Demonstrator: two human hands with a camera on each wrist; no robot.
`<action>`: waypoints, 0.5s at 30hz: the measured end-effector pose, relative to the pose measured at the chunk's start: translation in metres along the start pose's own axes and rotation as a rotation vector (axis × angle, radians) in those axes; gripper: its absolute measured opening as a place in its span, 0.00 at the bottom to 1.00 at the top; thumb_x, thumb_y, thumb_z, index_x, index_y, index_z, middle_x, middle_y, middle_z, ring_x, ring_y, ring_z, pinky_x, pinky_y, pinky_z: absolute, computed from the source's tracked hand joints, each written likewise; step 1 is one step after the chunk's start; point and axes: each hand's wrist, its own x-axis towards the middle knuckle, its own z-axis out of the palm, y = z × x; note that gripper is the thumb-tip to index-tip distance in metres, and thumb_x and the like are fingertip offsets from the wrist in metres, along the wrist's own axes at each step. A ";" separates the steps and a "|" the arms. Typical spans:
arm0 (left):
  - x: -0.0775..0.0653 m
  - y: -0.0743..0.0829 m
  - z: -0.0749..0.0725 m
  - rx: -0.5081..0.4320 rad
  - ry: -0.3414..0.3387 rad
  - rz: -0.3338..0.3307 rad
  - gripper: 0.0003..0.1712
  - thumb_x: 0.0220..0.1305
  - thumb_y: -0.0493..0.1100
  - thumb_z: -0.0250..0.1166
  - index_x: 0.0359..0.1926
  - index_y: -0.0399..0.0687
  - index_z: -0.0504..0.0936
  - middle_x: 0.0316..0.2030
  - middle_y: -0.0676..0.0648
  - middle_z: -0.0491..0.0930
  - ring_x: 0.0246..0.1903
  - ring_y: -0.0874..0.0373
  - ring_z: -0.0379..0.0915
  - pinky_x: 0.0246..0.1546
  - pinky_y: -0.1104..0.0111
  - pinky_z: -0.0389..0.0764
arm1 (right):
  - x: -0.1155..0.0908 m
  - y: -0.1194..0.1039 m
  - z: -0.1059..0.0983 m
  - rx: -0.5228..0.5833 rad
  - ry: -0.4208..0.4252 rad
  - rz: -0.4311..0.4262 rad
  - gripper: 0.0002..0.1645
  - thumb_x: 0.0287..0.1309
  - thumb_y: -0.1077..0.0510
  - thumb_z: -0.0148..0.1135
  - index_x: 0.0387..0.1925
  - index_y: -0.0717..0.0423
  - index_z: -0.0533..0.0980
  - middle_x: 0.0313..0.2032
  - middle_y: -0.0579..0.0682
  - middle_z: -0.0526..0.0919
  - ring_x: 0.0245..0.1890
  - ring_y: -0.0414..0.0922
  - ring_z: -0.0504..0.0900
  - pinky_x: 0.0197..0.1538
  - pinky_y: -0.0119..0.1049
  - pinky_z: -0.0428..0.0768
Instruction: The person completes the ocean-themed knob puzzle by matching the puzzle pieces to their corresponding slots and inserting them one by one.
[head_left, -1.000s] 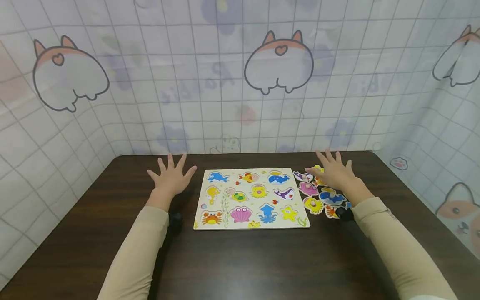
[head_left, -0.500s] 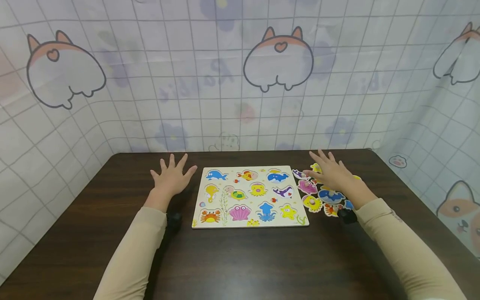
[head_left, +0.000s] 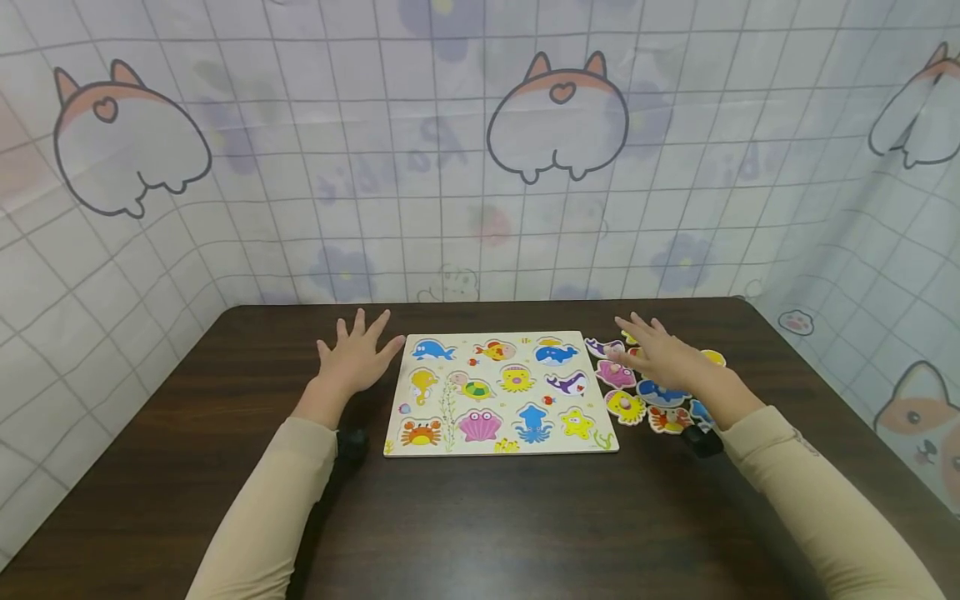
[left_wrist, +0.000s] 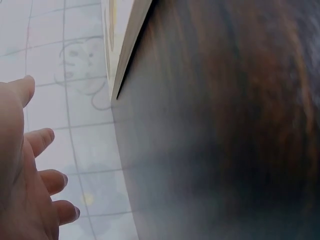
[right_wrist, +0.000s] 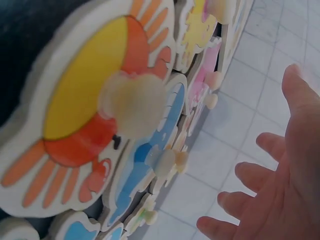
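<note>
A pale wooden puzzle board (head_left: 502, 396) printed with sea animals lies mid-table. Just off its left edge hovers my left hand (head_left: 352, 362), fingers spread and holding nothing; in the left wrist view that hand (left_wrist: 30, 175) is apart from the board's corner (left_wrist: 122, 65). My right hand (head_left: 671, 358) is held over the loose knobbed pieces to the right of the board, fingers extended, gripping none. Among these pieces are a crab (head_left: 669, 419), a pink shell (head_left: 615, 374) and a yellow octopus-like piece (head_left: 626, 407). The right wrist view shows the crab piece (right_wrist: 85, 95) close up, its knob upward. My right hand partly hides several pieces.
The dark wooden table (head_left: 480, 525) extends around the board. A white gridded cloth (head_left: 450, 225) with cartoon prints stands behind it and at both sides. Black wrist cameras (head_left: 702, 442) sit under the sleeves.
My left hand has shifted right, toward the board's edge. My right hand has lowered slightly and moved a little right over the pieces. The head view has tilted a little.
</note>
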 end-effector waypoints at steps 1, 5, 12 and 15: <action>0.000 0.000 0.000 -0.002 -0.001 0.002 0.43 0.79 0.67 0.41 0.83 0.51 0.45 0.79 0.30 0.34 0.76 0.25 0.24 0.66 0.26 0.33 | 0.000 0.000 0.001 -0.001 -0.002 -0.004 0.50 0.75 0.37 0.53 0.81 0.61 0.47 0.78 0.72 0.41 0.75 0.75 0.38 0.67 0.76 0.47; -0.001 0.002 0.001 -0.005 -0.017 0.008 0.42 0.80 0.65 0.42 0.83 0.51 0.45 0.80 0.31 0.34 0.76 0.25 0.25 0.66 0.26 0.33 | -0.002 -0.001 0.003 -0.016 -0.003 -0.023 0.49 0.76 0.39 0.53 0.81 0.62 0.49 0.78 0.72 0.43 0.75 0.75 0.41 0.68 0.75 0.45; -0.002 0.003 0.003 -0.012 -0.039 0.018 0.41 0.81 0.63 0.44 0.83 0.52 0.46 0.80 0.31 0.36 0.76 0.25 0.27 0.67 0.26 0.34 | -0.005 -0.005 0.007 -0.069 0.051 -0.029 0.46 0.75 0.39 0.54 0.79 0.62 0.54 0.75 0.71 0.54 0.74 0.72 0.53 0.69 0.74 0.51; -0.003 0.003 0.004 -0.032 -0.050 0.027 0.41 0.81 0.62 0.45 0.83 0.52 0.45 0.80 0.32 0.36 0.76 0.25 0.27 0.66 0.26 0.34 | -0.005 -0.006 0.010 -0.056 0.081 -0.029 0.43 0.76 0.42 0.55 0.78 0.62 0.57 0.73 0.72 0.59 0.71 0.74 0.59 0.66 0.75 0.56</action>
